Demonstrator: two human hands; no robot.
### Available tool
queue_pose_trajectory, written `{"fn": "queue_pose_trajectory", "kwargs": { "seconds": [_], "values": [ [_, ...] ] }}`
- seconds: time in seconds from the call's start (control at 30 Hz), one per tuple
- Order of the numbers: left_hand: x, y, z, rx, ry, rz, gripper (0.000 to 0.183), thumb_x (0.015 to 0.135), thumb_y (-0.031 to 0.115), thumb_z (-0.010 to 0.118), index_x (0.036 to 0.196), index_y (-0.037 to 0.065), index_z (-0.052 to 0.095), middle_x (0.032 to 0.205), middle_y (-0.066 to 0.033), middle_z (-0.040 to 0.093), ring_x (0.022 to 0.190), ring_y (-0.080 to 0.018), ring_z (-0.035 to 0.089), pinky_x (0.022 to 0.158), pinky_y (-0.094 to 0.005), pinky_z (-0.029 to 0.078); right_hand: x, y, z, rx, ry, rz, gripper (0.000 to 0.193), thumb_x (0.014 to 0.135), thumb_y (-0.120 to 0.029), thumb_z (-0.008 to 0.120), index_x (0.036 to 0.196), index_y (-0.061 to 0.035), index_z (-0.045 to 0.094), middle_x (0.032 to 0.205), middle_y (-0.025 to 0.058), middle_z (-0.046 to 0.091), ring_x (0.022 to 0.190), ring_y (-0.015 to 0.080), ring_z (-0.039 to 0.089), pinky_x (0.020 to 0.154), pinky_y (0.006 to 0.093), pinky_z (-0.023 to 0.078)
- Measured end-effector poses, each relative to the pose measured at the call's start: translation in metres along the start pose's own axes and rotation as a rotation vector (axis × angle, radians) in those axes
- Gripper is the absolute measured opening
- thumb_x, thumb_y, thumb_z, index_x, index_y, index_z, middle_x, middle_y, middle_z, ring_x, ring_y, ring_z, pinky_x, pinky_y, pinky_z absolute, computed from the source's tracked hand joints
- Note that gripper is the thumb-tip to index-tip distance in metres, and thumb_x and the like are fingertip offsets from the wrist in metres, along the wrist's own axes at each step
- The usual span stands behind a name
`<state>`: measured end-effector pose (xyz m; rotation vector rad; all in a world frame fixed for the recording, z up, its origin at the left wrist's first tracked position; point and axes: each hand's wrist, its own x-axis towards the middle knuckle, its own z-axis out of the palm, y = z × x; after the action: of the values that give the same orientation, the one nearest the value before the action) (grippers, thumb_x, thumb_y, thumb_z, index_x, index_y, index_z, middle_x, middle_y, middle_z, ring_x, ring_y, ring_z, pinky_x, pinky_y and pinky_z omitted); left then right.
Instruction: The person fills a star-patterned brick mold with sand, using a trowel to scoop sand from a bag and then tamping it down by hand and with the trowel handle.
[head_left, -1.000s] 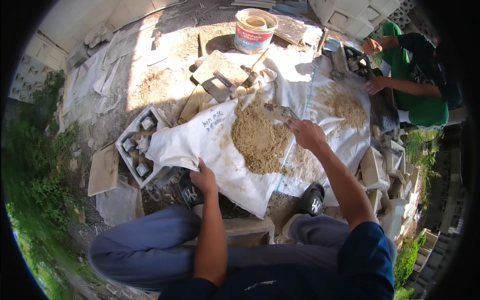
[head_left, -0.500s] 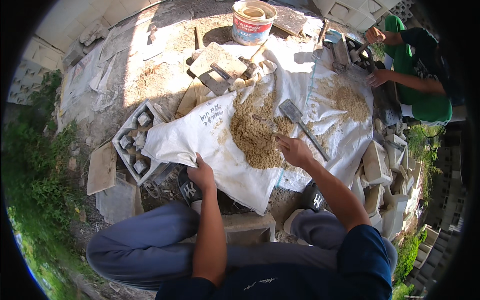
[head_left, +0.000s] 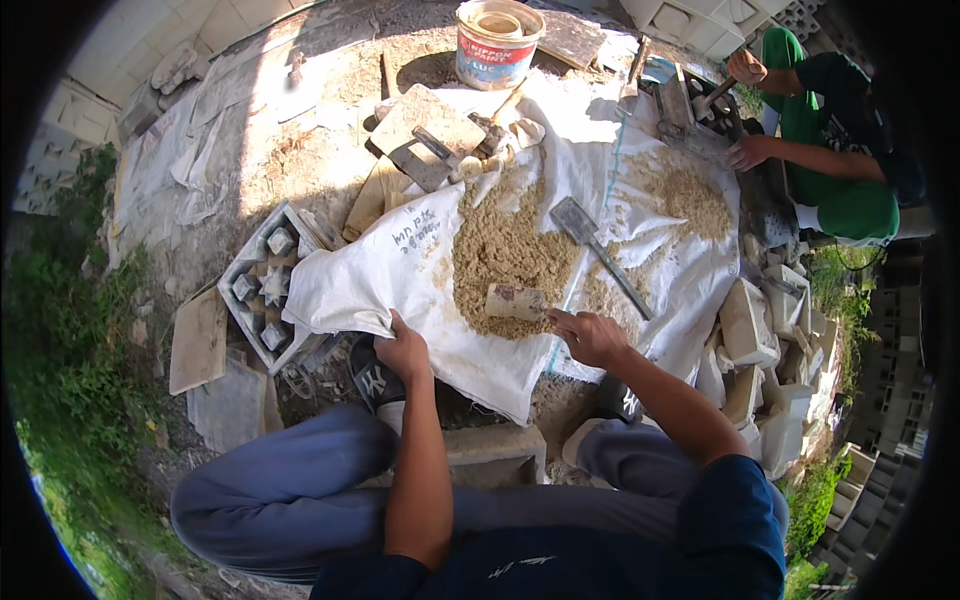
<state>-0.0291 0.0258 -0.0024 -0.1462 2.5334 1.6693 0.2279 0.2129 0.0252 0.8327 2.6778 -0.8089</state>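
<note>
My left hand (head_left: 403,347) is closed on the near left edge of a white woven sack (head_left: 345,285), lifting that edge a little. On the spread sack lies a heap of damp, sandy mix (head_left: 510,235). My right hand (head_left: 598,340) grips the handle of a trowel (head_left: 515,302), most of the handle hidden in the fingers. Its flat, smeared blade rests over the near side of the heap and points left. Right of the heap, a second flat trowel (head_left: 602,255) with a long handle lies on the sack, touched by neither hand.
A patterned mould (head_left: 262,287) stands left of the sack. Beyond are a paint bucket (head_left: 497,45) and a trowel on a board (head_left: 425,120). Pale blocks (head_left: 750,325) are piled at right. A co-worker (head_left: 840,150) in green trousers handles a tool at the far right.
The trowel in my right hand has come nearer and turned, its blade now showing broad and flat over the heap's near side. My left hand keeps hold of the sack edge.
</note>
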Motion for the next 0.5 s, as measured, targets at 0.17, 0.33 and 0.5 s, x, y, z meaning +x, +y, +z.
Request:
{"fn": "queue_pose_trajectory", "kwargs": {
  "seconds": [0.17,0.33,0.5],
  "values": [
    [-0.006,-0.006,-0.002,-0.088,-0.12,-0.019,0.046,0.097,0.023,0.069,0.121,-0.015,0.06,0.116,-0.0232,0.069,0.102,-0.0285,0.067,0.09,-0.0385,0.05,0.055,-0.009,-0.017,0.072,0.092,0.112,0.038,0.095,-0.031,0.061,0.132,-0.0236,0.062,0.094,0.0186,0.073,0.084,0.04,0.07,0.075,0.0509,0.057],
    [-0.028,-0.01,0.004,-0.343,-0.252,-0.16,0.056,0.09,0.012,0.077,0.135,-0.01,0.052,0.129,-0.0156,0.064,0.11,-0.0252,0.064,0.096,-0.0369,0.049,0.056,-0.001,-0.049,0.151,0.295,0.245,0.041,0.094,-0.021,0.06,0.135,-0.0192,0.06,0.105,0.0131,0.074,0.095,0.0384,0.069,0.081,0.0475,0.055],
    [-0.044,-0.032,0.012,-0.225,-0.342,-0.346,0.055,0.096,0.008,0.067,0.141,-0.009,0.043,0.14,-0.0168,0.055,0.124,-0.026,0.056,0.105,-0.0363,0.043,0.037,0.016,-0.029,0.024,0.274,0.318,0.044,0.095,-0.018,0.057,0.137,-0.0076,0.055,0.102,0.0233,0.07,0.093,0.0427,0.068,0.08,0.0504,0.054]
  ]
}}
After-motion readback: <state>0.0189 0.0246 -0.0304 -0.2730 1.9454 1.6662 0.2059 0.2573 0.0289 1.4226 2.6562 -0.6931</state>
